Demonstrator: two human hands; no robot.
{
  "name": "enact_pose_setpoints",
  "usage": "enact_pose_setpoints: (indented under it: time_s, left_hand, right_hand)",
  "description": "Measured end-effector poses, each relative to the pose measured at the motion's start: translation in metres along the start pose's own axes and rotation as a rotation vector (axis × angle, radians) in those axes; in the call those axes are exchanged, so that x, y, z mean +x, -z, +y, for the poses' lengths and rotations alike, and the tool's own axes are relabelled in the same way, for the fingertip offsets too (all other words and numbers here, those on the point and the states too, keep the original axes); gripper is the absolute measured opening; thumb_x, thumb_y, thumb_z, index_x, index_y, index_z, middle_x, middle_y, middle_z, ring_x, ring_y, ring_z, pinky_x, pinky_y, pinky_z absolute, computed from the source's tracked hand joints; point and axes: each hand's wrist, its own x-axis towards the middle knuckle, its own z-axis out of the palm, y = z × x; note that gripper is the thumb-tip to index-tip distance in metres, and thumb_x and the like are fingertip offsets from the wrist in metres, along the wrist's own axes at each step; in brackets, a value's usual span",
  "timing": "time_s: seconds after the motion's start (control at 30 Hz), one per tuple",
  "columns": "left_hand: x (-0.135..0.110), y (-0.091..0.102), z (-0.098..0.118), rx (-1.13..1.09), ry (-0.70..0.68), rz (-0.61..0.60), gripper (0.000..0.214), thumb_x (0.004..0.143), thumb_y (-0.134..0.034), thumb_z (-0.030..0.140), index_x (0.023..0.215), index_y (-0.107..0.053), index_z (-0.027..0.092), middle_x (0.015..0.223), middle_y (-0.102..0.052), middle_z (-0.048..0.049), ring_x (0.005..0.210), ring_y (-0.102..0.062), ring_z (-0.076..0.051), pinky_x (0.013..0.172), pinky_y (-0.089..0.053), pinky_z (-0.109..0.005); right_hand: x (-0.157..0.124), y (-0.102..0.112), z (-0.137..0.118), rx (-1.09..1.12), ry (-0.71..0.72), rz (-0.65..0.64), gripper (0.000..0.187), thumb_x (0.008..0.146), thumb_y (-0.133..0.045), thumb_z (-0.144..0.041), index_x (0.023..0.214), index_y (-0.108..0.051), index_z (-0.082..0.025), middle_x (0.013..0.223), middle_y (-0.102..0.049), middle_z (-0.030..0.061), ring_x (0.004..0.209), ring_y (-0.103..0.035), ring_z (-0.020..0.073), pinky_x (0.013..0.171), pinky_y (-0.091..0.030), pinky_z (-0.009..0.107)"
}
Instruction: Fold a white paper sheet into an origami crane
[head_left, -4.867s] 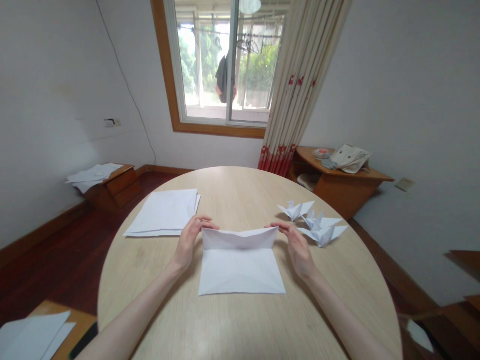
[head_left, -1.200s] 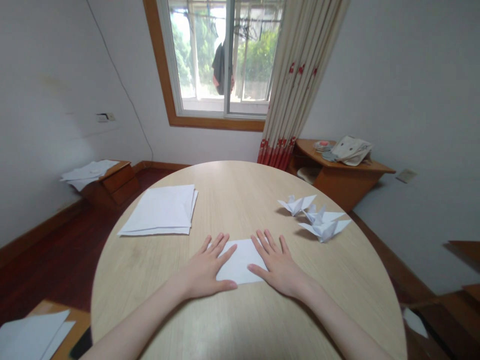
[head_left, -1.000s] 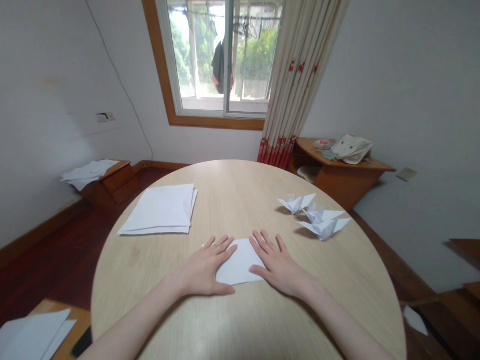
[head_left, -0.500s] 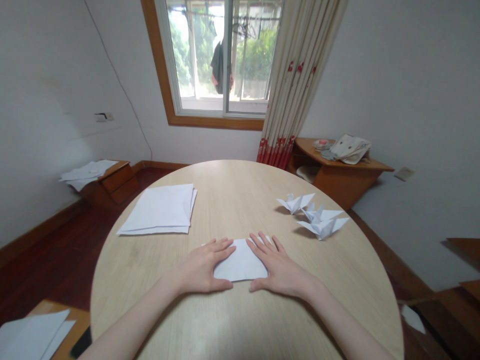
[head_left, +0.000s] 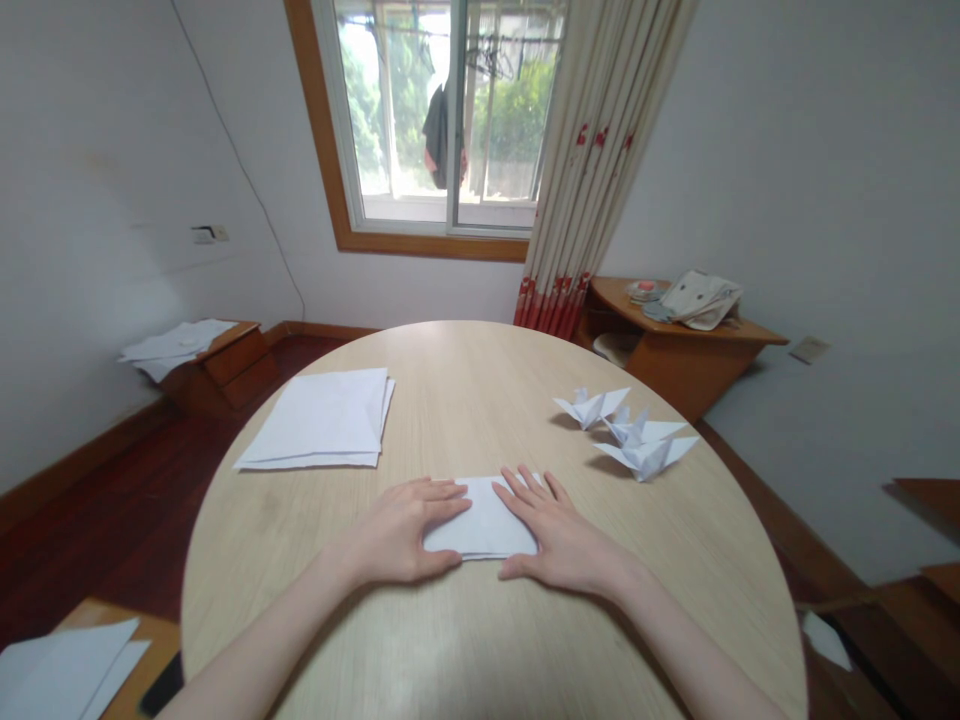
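A folded sheet of white paper (head_left: 482,520) lies on the round wooden table (head_left: 480,640) in front of me, its near edge showing two layers slightly apart. My left hand (head_left: 416,530) rests on its left side, fingers stretched across the top and thumb at the near edge. On the right side lies my right hand (head_left: 551,525), fingers spread flat over the paper, thumb by the near edge. Both hands are open, and they cover the paper's left and right ends.
A stack of white paper sheets (head_left: 319,415) lies at the table's left. Several folded paper cranes (head_left: 645,450) stand at the right. Beyond the table are a corner desk (head_left: 697,350) with a cloth bag (head_left: 701,298), a curtain (head_left: 592,150) and a low cabinet (head_left: 232,365).
My left hand has shifted slightly left, its fingers closer together. The near edge of the paper now shows a small gap between layers. My right hand has hardly moved.
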Motion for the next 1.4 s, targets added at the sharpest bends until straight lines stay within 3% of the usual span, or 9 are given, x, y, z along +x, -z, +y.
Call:
enact_pose_setpoints:
  time_s: [0.2, 0.3, 0.5, 0.67, 0.83, 1.07, 1.27, 1.4]
  left_hand:
    - [-0.002, 0.003, -0.002, 0.054, -0.154, 0.23, 0.026, 0.087, -0.056, 0.026, 0.11, -0.065, 0.019, 0.107, -0.072, -0.0088, 0.092, -0.069, -0.022, 0.088, -0.051, -0.037]
    - [-0.003, 0.003, -0.003, 0.089, -0.189, 0.313, 0.023, 0.093, -0.048, 0.025, 0.104, -0.067, 0.019, 0.094, -0.074, -0.0072, 0.08, -0.07, -0.019, 0.074, -0.054, -0.03]
    - [0.0, 0.004, -0.005, 0.173, -0.222, 0.401, 0.028, 0.098, -0.04, 0.024, 0.102, -0.067, 0.017, 0.087, -0.074, -0.0066, 0.076, -0.071, -0.018, 0.069, -0.054, -0.028]
    - [-0.002, 0.007, -0.003, 0.197, -0.251, 0.476, 0.027, 0.096, -0.041, 0.017, 0.112, -0.062, 0.015, 0.087, -0.074, -0.0079, 0.074, -0.071, -0.019, 0.065, -0.055, -0.029]
    - [-0.004, 0.006, 0.0, 0.143, -0.26, 0.592, 0.032, 0.094, -0.043, 0.014, 0.122, -0.057, 0.018, 0.089, -0.074, -0.0066, 0.075, -0.07, -0.016, 0.066, -0.055, -0.027]
    - [-0.004, 0.002, 0.001, 0.046, -0.222, 0.737, 0.038, 0.091, -0.046, 0.009, 0.126, -0.055, 0.022, 0.107, -0.072, -0.0064, 0.092, -0.07, -0.015, 0.078, -0.057, -0.025]
    - [-0.004, 0.0, -0.003, -0.049, -0.054, 0.724, 0.039, 0.091, -0.042, 0.008, 0.121, -0.06, 0.023, 0.121, -0.066, -0.0054, 0.11, -0.063, -0.017, 0.095, -0.052, -0.033]
    - [-0.003, -0.003, -0.007, 0.016, 0.032, 0.706, 0.037, 0.09, -0.042, 0.01, 0.119, -0.062, 0.022, 0.121, -0.066, -0.0053, 0.109, -0.063, -0.018, 0.092, -0.053, -0.033]
  right_hand:
    - [-0.003, 0.003, 0.002, 0.002, 0.065, 0.092, 0.085, 0.077, -0.063, -0.061, 0.144, -0.036, -0.018, 0.152, -0.027, 0.0141, 0.141, -0.023, 0.0323, 0.115, -0.015, 0.053]
    - [-0.004, 0.004, 0.004, 0.002, 0.101, 0.152, 0.078, 0.079, -0.063, -0.058, 0.143, -0.039, -0.02, 0.149, -0.034, 0.0131, 0.138, -0.032, 0.0311, 0.114, -0.021, 0.054]
    - [-0.007, 0.007, 0.006, -0.02, 0.125, 0.252, 0.059, 0.084, -0.061, -0.038, 0.139, -0.045, -0.022, 0.143, -0.046, 0.0105, 0.129, -0.046, 0.0268, 0.11, -0.031, 0.051]
    - [-0.01, 0.012, 0.007, -0.079, 0.203, 0.401, 0.046, 0.087, -0.051, -0.026, 0.133, -0.052, -0.021, 0.137, -0.053, 0.0094, 0.12, -0.056, 0.0237, 0.103, -0.041, 0.048]
    - [-0.013, 0.018, 0.008, -0.172, 0.304, 0.605, 0.052, 0.084, -0.041, -0.011, 0.135, -0.048, -0.021, 0.136, -0.054, 0.0082, 0.118, -0.057, 0.021, 0.097, -0.047, 0.045]
    - [-0.009, 0.018, 0.012, -0.236, 0.244, 0.862, 0.057, 0.09, -0.042, -0.012, 0.145, -0.033, -0.022, 0.136, -0.055, 0.0091, 0.118, -0.056, 0.0245, 0.096, -0.047, 0.046]
    - [-0.007, 0.015, 0.013, -0.213, 0.099, 0.849, 0.058, 0.092, -0.036, -0.016, 0.149, -0.026, -0.021, 0.146, -0.044, 0.008, 0.132, -0.041, 0.0265, 0.111, -0.029, 0.051]
    - [-0.004, 0.012, 0.014, -0.217, 0.109, 0.785, 0.052, 0.092, -0.036, -0.017, 0.143, -0.038, -0.021, 0.145, -0.045, 0.0077, 0.132, -0.041, 0.0275, 0.112, -0.026, 0.054]
